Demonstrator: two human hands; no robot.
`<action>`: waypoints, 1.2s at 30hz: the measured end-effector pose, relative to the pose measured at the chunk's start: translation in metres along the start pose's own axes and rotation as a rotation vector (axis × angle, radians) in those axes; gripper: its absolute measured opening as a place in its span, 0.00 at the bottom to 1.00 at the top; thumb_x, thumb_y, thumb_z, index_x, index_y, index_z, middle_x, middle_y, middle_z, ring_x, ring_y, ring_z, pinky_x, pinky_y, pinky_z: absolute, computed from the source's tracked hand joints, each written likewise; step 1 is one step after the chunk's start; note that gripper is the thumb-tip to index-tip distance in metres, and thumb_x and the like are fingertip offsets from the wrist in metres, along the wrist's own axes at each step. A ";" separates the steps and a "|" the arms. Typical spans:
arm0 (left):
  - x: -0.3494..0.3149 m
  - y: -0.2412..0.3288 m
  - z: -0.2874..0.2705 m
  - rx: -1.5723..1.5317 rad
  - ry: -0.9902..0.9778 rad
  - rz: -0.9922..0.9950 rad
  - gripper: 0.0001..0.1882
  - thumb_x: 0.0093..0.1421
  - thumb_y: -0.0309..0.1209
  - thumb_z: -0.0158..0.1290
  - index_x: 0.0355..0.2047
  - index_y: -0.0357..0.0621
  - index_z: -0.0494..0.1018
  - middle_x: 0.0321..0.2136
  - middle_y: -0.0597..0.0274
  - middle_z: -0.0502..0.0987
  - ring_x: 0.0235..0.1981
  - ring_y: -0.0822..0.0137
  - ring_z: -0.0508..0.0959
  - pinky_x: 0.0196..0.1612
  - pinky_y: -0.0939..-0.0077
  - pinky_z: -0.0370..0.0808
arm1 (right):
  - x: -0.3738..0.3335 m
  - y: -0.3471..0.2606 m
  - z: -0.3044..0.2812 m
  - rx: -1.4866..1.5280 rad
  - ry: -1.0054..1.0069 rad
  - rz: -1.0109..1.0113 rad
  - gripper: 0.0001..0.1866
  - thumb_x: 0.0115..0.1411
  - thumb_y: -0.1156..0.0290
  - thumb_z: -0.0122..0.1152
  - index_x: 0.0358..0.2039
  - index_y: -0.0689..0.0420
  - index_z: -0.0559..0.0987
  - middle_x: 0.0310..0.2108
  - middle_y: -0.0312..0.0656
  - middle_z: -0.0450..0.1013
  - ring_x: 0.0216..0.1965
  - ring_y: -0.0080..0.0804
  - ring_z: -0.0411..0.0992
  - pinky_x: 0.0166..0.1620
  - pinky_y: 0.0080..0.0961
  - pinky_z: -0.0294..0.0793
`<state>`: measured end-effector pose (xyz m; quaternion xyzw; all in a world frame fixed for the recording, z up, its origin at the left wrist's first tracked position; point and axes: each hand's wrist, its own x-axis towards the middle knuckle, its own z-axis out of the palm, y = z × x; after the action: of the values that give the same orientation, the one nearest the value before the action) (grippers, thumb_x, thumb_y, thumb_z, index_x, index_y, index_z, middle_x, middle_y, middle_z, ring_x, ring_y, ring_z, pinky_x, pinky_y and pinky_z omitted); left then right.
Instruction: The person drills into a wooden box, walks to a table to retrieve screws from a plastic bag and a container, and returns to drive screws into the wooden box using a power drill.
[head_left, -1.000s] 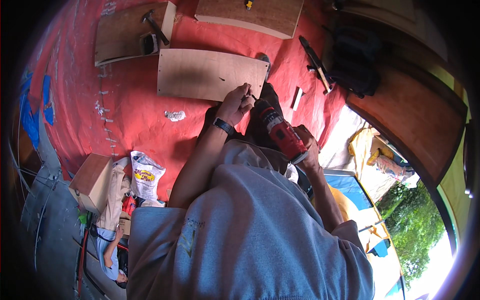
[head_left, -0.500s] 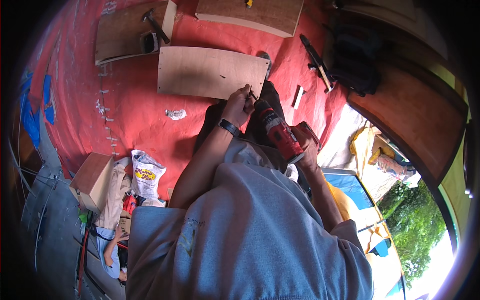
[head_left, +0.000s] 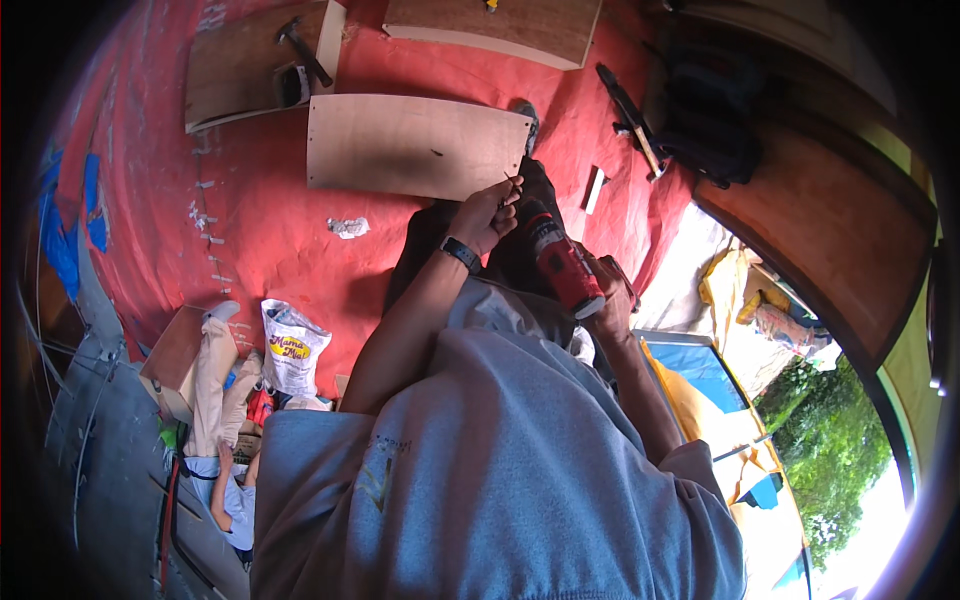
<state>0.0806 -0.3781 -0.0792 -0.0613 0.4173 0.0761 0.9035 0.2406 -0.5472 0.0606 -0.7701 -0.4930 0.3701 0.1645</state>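
A rectangular plywood panel [head_left: 415, 148] with small dark holes near its corners lies in front of me. My left hand [head_left: 486, 216] is at its near right corner, thumb and fingers pinched together. Something thin and dark shows at those fingertips, too small to name. My right hand [head_left: 612, 305] is wrapped round the handle of a red and black cordless drill [head_left: 566, 268]. The drill points up and left, its front end just right of my left fingers and apart from the panel. My dark-clad legs are partly under the panel's near side.
A hammer [head_left: 305, 52] and a dark brush-like object [head_left: 292, 86] lie on a wooden box [head_left: 235, 55] at far left. Another box [head_left: 500, 28] stands at the back. A handsaw-like tool [head_left: 628, 118] rests on the red sheet [head_left: 270, 180]. A co-worker [head_left: 232, 500] sits at lower left.
The drill's front end has drawn back from the panel corner, down and right. My left fingers have shifted slightly right and remain pinched. The co-worker's legs and arms have moved.
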 end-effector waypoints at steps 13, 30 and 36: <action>0.041 -0.008 -0.001 0.017 0.188 -0.039 0.11 0.69 0.33 0.52 0.47 0.47 0.80 0.19 0.76 0.71 0.14 0.81 0.58 0.18 0.84 0.56 | 0.034 -0.019 -0.011 0.015 -0.124 0.349 0.32 0.51 0.60 0.70 0.59 0.43 0.75 0.33 0.50 0.81 0.35 0.49 0.81 0.38 0.44 0.79; 0.063 0.001 -0.019 -0.105 0.132 -0.098 0.15 0.72 0.33 0.45 0.53 0.48 0.77 0.15 0.77 0.61 0.14 0.80 0.57 0.18 0.83 0.56 | 0.078 -0.041 -0.023 -0.057 -0.204 0.352 0.32 0.52 0.56 0.68 0.59 0.41 0.74 0.34 0.51 0.81 0.36 0.52 0.81 0.38 0.47 0.77; 0.060 0.000 -0.005 -0.081 0.064 -0.040 0.06 0.69 0.29 0.50 0.38 0.47 0.77 0.16 0.77 0.62 0.13 0.82 0.55 0.16 0.85 0.55 | 0.084 -0.031 -0.028 -0.107 -0.209 0.293 0.24 0.49 0.60 0.71 0.48 0.48 0.79 0.30 0.50 0.80 0.34 0.52 0.80 0.37 0.46 0.78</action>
<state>0.1153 -0.3733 -0.1288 -0.1089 0.4413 0.0728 0.8877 0.2613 -0.4559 0.0647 -0.7985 -0.4091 0.4413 0.0156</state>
